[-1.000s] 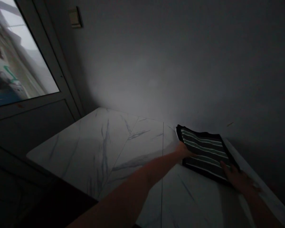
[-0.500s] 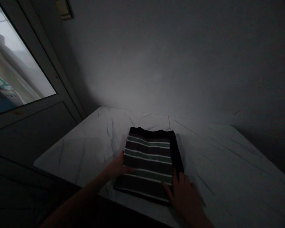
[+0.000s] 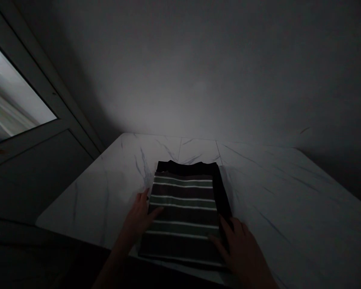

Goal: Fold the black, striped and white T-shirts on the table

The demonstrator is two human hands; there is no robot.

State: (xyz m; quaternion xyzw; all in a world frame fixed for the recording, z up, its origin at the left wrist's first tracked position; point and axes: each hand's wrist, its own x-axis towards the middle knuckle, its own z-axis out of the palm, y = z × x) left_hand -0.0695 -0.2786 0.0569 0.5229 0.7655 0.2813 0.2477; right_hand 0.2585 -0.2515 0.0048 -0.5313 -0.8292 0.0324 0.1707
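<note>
The person's left hand (image 3: 140,216) and right hand (image 3: 240,248) point forward, apart from each other, thumbs angled inward, fingers loosely parted. The bare left forearm (image 3: 116,257) slants up and rightward from below.

The striped cloth (image 3: 183,204) wore muted green and dark brownish-grey bands, edged with thin white lines. The black cloth (image 3: 224,194) looked plain. Blue-grey veins streaked the white tabletop (image 3: 255,180) (a marble pattern), and the wall (image 3: 195,60) was shadowy grey.
</note>
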